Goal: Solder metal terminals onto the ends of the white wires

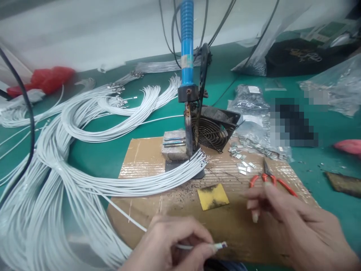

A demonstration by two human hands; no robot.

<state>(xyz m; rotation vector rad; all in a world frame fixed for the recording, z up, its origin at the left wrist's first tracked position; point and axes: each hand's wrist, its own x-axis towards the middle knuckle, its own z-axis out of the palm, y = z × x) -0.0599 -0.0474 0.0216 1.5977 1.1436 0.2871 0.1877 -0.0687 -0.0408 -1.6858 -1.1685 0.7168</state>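
Observation:
My left hand (180, 241), low in the middle, pinches a white cable (134, 222) just behind its end. A small connector end (221, 245) sticks out past the fingertips to the right. My right hand (293, 218) is at the right over the cardboard, fingers loosely curled and apart, with no object visible in them. Just beyond it lie red-handled cutters (270, 177), blades pointing away; whether the fingers touch them I cannot tell. Several small metal pieces (244, 168) are scattered behind the cutters. A yellow, black-smudged sponge (213, 196) lies between the hands.
A blue-handled soldering iron (187, 67) stands upright, tip down, beside a grey block (175, 150). White cable bundles (135, 184) cover the left side, one reaching the iron. Behind stands a black fan (214, 128). Plastic bags (251, 101) lie at right; cardboard (141, 150) covers the green table (113, 158).

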